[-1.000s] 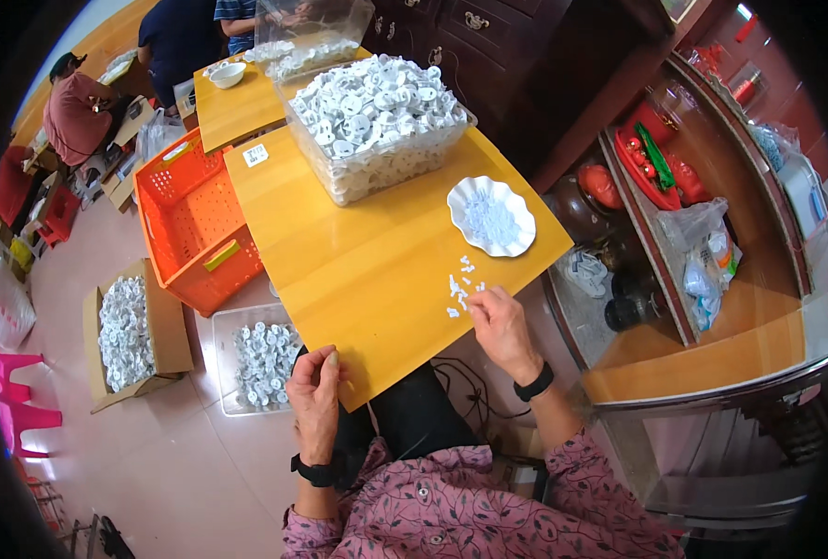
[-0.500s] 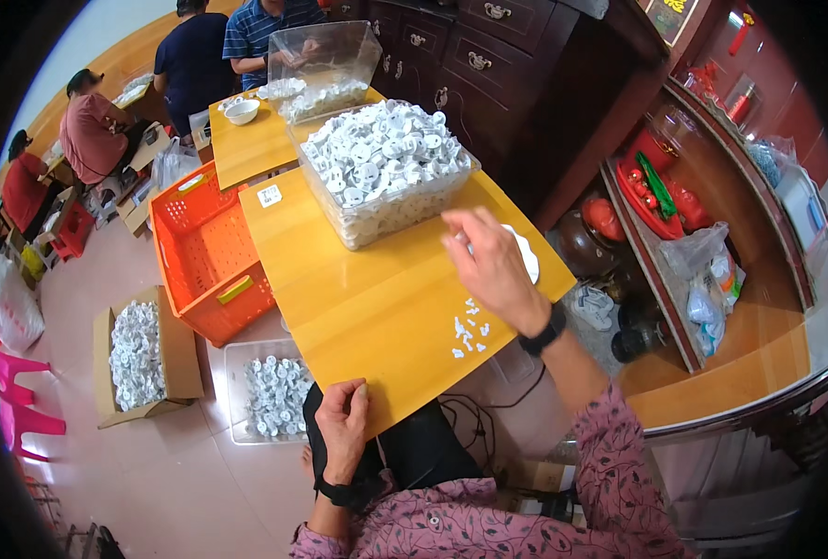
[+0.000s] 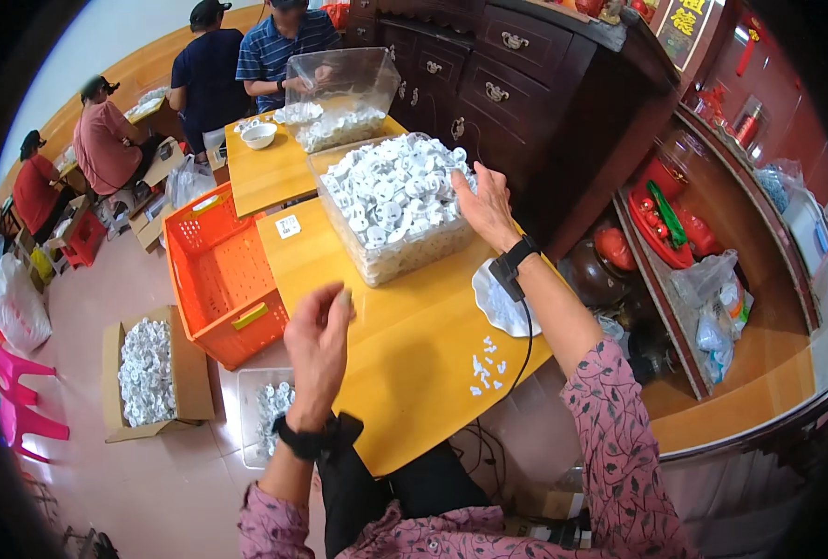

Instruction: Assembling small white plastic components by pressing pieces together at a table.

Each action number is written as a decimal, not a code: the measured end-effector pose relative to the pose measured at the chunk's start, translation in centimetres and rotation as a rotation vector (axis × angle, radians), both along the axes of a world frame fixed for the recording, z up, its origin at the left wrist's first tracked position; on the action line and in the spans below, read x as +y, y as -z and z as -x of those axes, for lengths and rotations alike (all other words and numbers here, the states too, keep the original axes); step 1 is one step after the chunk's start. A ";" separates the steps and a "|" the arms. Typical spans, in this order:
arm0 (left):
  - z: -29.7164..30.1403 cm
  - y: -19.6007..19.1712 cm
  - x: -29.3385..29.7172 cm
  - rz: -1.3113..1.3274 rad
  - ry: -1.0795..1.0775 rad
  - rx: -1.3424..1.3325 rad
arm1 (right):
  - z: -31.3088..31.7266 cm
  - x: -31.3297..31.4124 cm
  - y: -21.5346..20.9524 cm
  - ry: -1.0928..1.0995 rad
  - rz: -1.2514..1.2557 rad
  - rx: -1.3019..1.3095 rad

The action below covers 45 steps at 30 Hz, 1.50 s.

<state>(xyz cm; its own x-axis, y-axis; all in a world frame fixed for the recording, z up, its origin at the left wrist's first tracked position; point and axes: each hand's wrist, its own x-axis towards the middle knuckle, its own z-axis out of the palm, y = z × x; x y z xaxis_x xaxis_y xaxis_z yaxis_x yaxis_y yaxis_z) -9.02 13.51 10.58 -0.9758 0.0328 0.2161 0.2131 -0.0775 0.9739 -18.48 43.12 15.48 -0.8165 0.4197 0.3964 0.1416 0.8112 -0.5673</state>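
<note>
A clear plastic bin (image 3: 409, 253) heaped with small round white plastic pieces (image 3: 395, 191) stands on the yellow wooden table (image 3: 367, 349). At the bin's right side is my right hand (image 3: 490, 207), thumb and fingers apart; the thumb lies by the edge of the heap, and I cannot tell whether it touches. My left hand (image 3: 319, 340) hovers over the table's left edge, nearer to me than the bin, its fingers loosely bent and nothing seen in them. A white scalloped dish (image 3: 502, 300) is partly hidden behind my right forearm. Several tiny white bits (image 3: 487, 369) lie scattered near it.
Left of the table stands an orange crate (image 3: 223, 279). On the floor are a cardboard box (image 3: 158, 377) of white pieces and a clear tub (image 3: 263, 415). A second clear bin (image 3: 339, 102) and a white bowl (image 3: 258, 136) sit farther back, where several people work. Dark drawers (image 3: 516, 84) rise behind.
My left hand has risen from the table's near edge and moved forward. The right hand has moved from above the dish to the bin's right side, opening its fingers. The view has shifted slightly.
</note>
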 end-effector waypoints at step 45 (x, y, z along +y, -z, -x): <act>18.7 -1.4 16.3 0.457 -0.331 0.070 | 8.9 -3.7 2.0 -0.134 -0.014 0.345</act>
